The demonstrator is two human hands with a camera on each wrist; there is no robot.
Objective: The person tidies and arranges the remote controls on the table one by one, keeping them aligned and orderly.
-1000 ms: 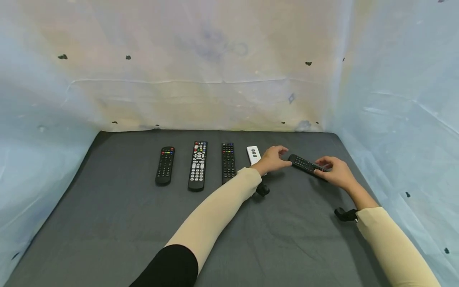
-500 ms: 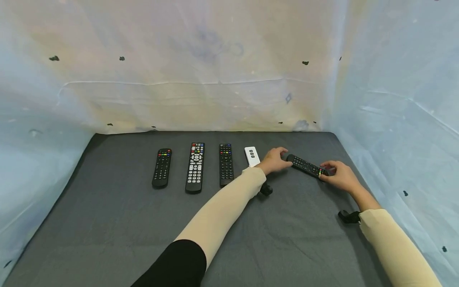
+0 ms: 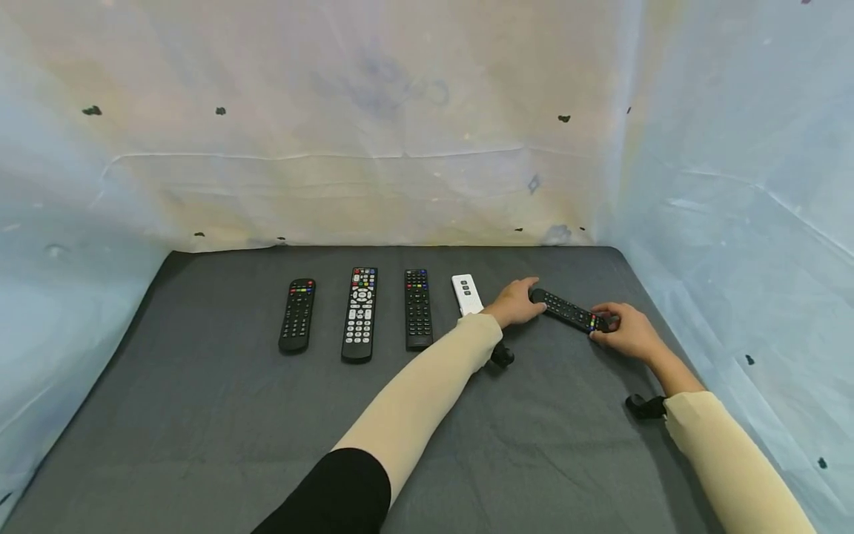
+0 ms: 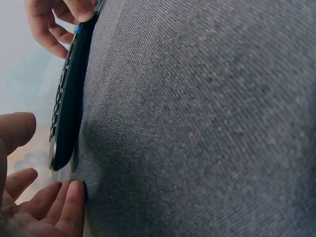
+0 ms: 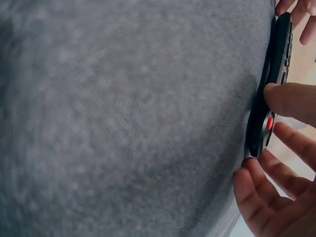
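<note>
Here a black remote point(image 3: 569, 311) near the surface's point(image 3: 200, 415) far right corner is touched at both ends: left hand point(image 3: 517, 302) fingers relaxed, right hand point(image 3: 627, 334) fingers pinching it.

Soft even light (blurry wrist views)

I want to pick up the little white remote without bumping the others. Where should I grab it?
Pinch the white remote by its two long edges, coming straight down from above. It lies flat and narrow, with gaps on both sides between the black remote and the left hand.
</note>
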